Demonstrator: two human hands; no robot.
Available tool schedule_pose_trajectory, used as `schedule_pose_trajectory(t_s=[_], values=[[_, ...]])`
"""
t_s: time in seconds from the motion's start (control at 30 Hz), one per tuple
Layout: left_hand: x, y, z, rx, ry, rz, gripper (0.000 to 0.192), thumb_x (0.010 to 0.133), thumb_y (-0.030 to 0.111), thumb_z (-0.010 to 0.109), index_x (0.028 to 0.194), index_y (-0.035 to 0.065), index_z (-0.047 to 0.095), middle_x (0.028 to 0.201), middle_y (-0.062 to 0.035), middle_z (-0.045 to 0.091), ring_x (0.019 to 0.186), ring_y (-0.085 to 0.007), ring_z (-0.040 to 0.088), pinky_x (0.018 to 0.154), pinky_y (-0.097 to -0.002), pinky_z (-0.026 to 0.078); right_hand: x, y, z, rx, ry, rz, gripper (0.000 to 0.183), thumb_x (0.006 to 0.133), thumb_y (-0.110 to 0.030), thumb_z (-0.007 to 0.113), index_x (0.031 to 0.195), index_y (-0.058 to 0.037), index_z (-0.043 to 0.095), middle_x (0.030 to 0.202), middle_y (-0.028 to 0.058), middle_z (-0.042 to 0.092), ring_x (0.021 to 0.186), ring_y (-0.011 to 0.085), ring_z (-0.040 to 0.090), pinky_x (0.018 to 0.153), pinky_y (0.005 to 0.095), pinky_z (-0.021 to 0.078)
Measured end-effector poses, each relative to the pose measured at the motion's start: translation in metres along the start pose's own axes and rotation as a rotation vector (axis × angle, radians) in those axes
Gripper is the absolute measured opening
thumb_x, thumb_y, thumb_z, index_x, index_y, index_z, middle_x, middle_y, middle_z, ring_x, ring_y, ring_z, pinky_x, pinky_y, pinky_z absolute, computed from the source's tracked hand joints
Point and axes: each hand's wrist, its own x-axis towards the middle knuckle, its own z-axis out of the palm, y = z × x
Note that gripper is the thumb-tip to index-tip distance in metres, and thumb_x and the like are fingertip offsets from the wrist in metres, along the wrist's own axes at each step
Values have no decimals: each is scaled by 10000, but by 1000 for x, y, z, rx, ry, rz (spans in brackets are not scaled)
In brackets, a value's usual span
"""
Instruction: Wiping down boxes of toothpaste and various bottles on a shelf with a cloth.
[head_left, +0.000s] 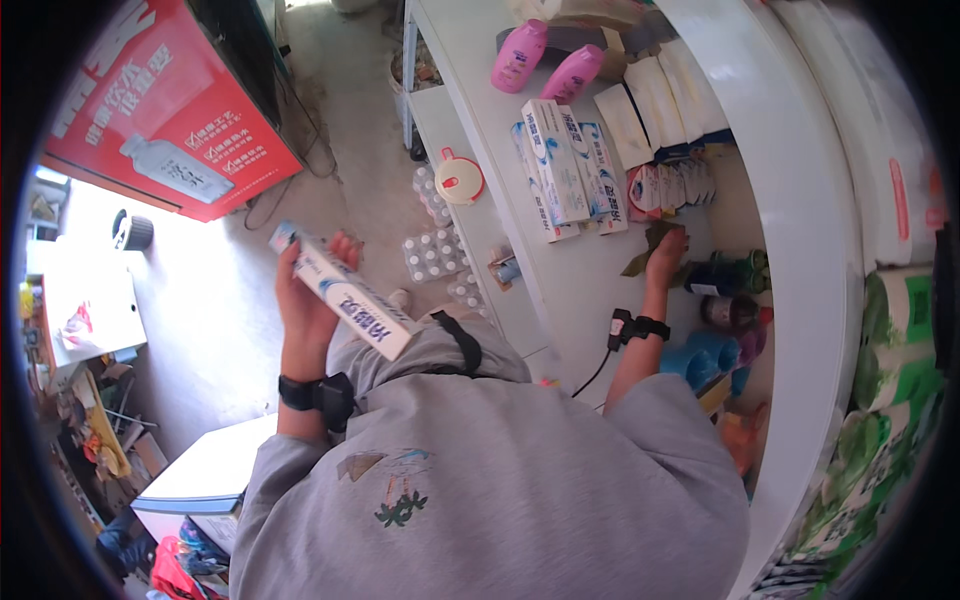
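Note:
In my left hand (307, 307) is a long white toothpaste box (349, 296) with blue print, held out over the floor in front of my body. My right hand (664, 259) reaches over the white shelf (577, 300) and grips a dark olive cloth (643, 251), pressed near the shelf surface. Several similar toothpaste boxes (566, 169) lie stacked just beyond the cloth. Small pink-and-white packs (664, 189) stand in a row close to my right fingers. Dark bottles (716, 277) lie to the right of that hand.
Two pink bottles (519, 56) and white folded packs (652, 101) sit farther along the shelf. Blue cups (701, 356) are beside my right forearm. A round lidded container (459, 178) rests on the lower shelf, above bottle packs (435, 253). A red printed carton (180, 120) stands at left.

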Motion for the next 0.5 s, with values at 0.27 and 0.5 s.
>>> schedule_pose_trajectory(t_s=[0.27,0.5], values=[[19,-47,59,124,-182,-363,480,839,342,534,1079,-58,423,980,-142,517,971,-250,520,929,-369,411,-106,-25,-31,-458,-375,4,734,877,-510,380,1289,92,306,1342,303,268,1261,409,253,1040,406,229],[17,-73,70,174,-269,-590,472,833,336,545,1087,-41,419,916,-125,527,883,-236,521,866,-352,434,-115,-72,-33,-441,-60,53,481,811,-375,550,1039,47,531,1004,262,583,963,417,540,832,441,429]])
